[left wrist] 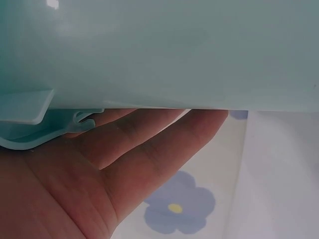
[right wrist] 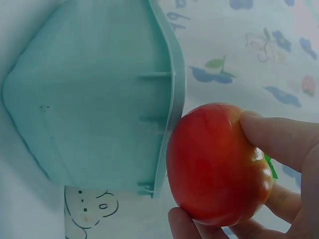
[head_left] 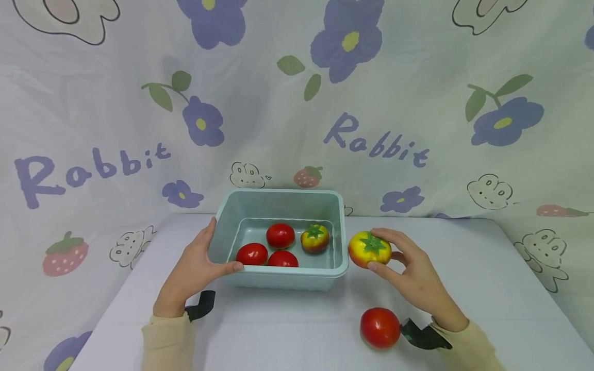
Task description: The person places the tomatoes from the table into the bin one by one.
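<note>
A pale green plastic tub stands in the middle of the table with three red tomatoes and one yellow-red tomato inside. My left hand grips the tub's left rim, thumb hooked over the front corner; in the left wrist view the fingers lie under the rim against the tub wall. My right hand holds a yellow-red tomato with a green stem, right beside the tub's right rim. In the right wrist view its red underside shows.
Another red tomato lies on the white table near my right wrist. A cloth printed with flowers, strawberries and the word Rabbit hangs behind and drapes over the table's sides.
</note>
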The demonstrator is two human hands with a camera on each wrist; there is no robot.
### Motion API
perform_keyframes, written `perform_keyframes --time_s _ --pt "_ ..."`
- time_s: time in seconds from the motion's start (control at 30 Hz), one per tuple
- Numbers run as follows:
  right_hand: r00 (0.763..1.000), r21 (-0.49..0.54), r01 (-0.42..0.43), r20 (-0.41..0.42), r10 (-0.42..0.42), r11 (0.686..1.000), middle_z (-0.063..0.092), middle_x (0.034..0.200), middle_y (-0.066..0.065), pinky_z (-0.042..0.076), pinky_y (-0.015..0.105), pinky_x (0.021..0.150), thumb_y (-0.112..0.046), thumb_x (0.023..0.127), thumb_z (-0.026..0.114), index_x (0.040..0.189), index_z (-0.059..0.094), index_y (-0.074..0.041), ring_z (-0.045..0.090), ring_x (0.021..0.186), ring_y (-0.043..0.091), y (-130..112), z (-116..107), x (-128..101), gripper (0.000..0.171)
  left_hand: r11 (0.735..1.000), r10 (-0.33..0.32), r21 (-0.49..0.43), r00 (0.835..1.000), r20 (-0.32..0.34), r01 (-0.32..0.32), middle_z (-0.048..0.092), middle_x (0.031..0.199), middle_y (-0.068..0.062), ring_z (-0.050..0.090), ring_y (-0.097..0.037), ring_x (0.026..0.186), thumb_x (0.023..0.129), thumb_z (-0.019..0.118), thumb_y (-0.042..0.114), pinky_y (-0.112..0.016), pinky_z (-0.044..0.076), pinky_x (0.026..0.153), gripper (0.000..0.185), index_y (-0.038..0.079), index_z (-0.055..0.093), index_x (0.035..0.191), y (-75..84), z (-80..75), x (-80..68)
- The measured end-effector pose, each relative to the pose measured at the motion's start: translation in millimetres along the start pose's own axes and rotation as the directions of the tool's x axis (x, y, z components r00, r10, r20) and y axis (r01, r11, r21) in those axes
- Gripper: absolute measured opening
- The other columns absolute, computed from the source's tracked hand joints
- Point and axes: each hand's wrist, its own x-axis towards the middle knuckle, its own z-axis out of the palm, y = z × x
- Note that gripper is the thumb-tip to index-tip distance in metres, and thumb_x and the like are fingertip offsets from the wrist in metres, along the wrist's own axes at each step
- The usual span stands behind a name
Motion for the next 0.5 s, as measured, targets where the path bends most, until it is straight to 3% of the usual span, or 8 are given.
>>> perform_keyframes --time_s 0.5 --pt "0.998 0.071 0.062 -0.014 -0.061 0.996 0.055 0.143 0.003 0.051 0.019 0.092 -0.011 0.087 0.080 0.142 0.056 -0.019 0.053 0.128 0.022 -11.4 7.9 12.9 0.060 1.000 0.018 -0.005 1.000 -0.009 -0.018 0.021 0.162 -0.024 0.031 -0.047 0.141 0.079 0.082 0.051 -0.072 0.039 0.100 0.121 0.004 0.006 0.161 -3.4 1.5 0.0"
